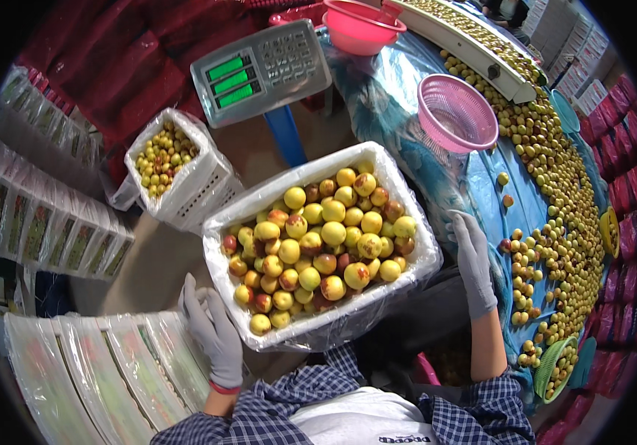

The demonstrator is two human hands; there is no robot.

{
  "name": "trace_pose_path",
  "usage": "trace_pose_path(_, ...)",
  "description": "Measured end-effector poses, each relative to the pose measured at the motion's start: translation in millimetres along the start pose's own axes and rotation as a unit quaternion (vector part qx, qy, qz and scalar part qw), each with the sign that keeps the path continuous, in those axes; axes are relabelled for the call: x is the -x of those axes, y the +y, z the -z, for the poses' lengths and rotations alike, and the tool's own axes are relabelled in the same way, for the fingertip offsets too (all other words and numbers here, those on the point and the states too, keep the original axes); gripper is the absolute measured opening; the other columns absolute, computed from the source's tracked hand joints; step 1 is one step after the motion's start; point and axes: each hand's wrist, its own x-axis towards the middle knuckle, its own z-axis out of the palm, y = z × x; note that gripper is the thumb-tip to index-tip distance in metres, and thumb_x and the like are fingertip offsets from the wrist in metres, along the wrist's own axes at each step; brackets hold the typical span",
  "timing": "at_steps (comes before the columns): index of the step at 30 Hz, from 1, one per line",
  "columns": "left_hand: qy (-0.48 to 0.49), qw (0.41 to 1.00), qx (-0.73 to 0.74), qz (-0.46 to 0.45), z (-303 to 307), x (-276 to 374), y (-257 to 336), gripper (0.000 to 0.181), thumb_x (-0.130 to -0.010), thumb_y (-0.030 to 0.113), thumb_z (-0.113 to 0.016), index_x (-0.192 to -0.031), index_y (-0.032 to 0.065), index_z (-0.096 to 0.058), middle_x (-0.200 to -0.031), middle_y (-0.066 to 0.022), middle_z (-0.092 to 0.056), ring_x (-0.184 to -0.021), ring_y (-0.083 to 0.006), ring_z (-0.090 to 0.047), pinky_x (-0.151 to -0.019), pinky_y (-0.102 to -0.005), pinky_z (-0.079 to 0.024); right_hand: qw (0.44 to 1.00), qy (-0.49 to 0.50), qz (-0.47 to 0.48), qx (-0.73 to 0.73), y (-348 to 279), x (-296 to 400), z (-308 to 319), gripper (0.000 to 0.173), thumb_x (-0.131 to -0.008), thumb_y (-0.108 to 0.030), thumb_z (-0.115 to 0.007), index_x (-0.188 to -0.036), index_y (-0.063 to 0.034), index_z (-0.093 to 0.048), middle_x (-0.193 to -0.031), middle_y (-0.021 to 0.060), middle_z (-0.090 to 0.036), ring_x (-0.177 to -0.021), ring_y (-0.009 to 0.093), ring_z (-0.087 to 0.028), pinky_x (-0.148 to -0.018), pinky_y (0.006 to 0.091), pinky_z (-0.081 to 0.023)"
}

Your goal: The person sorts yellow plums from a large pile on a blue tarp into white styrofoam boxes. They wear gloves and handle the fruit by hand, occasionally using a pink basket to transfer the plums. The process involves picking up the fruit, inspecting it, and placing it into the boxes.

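Observation:
Before me a white foam box (pixel 423 236) with a clear plastic liner is heaped with yellow-green and red-brown jujubes (pixel 333 233). My left hand (pixel 212 334), in a grey glove, is beside the box's near left corner with nothing in it; whether the fingers touch the box is unclear. At the right, my right hand (pixel 474 264), gloved alike, holds nothing. Its fingers are extended by the edge of the table covered in blue cloth (pixel 407 133), apart from the box. What bears the box is hidden beneath it.
A scale's lit display panel (pixel 260 72) stands beyond the box. Left of it is a lined white basket (pixel 196 189) of jujubes. Stacked wrapped cartons (pixel 107 367) line the left. On the table are a pink basket (pixel 457 114), red basin (pixel 360 30), loose jujubes (pixel 574 239) and a green basket (pixel 549 367).

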Motion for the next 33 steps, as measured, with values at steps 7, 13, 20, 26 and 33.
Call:
trace_pose_path(7,-0.24,0.748,0.546,0.291,-25.7,-18.8,-76.3,0.069,-0.103,0.055,-0.03,-0.145,-0.0005,-0.037,-0.142,-0.0088,-0.047,-0.128,-0.0204,-0.047,-0.11,-0.0354,-0.035,0.945,-0.21,-0.125,-0.219,8.2,-12.5,-25.7,0.05,-0.104,-0.036,-0.042,-0.138,0.0012,-0.048,-0.134,0.0115,-0.054,-0.123,0.018,-0.051,-0.106,0.0294,-0.037)
trace_pose_path(13,-0.118,0.924,0.3,0.204,-47.7,-21.5,-65.6,0.053,-0.104,0.039,-0.044,-0.135,-0.0028,-0.047,-0.131,-0.0116,-0.055,-0.119,-0.0176,-0.05,-0.101,-0.0317,-0.039,0.978,-0.187,-0.065,-0.069,11.5,-24.6,-37.5,0.041,-0.101,-0.032,-0.052,-0.121,0.0031,-0.061,-0.112,0.0052,-0.063,-0.109,0.011,-0.054,-0.095,0.0248,-0.041)
trace_pose_path(20,-0.03,0.99,0.051,0.13,-63.7,-37.0,-80.0,0.044,-0.1,0.041,-0.046,-0.108,-0.0015,-0.056,-0.097,-0.0272,-0.066,-0.092,-0.0458,-0.063,-0.079,-0.0504,-0.048,0.982,-0.184,-0.048,-0.017,13.2,-43.9,-61.2,0.036,-0.103,-0.032,-0.05,-0.099,0.002,-0.062,-0.087,-0.0022,-0.056,-0.082,0.005,-0.047,-0.076,0.0224,-0.042)
trace_pose_path(26,-0.05,0.981,0.082,0.17,-74.9,-41.4,-71.2,0.046,-0.098,0.045,-0.046,-0.113,0.0035,-0.058,-0.106,-0.0258,-0.066,-0.102,-0.0442,-0.062,-0.085,-0.0492,-0.048,0.98,-0.195,-0.003,0.044,19.9,-60.4,-51.5,0.037,-0.104,-0.032,-0.048,-0.097,0.0019,-0.061,-0.084,-0.0015,-0.055,-0.08,0.006,-0.047,-0.074,0.0228,-0.043)
trace_pose_path(33,-0.014,0.99,0.083,0.111,-68.0,-65.6,-96.7,0.043,-0.094,0.04,-0.053,-0.115,0.0022,-0.06,-0.11,-0.0254,-0.065,-0.103,-0.043,-0.062,-0.088,-0.0466,-0.048,0.975,-0.173,0.101,0.095,8.1,-54.8,-67.2,0.042,-0.103,-0.036,-0.041,-0.1,0.0031,-0.056,-0.08,0.0164,-0.056,-0.078,0.024,-0.053,-0.079,0.0389,-0.045)
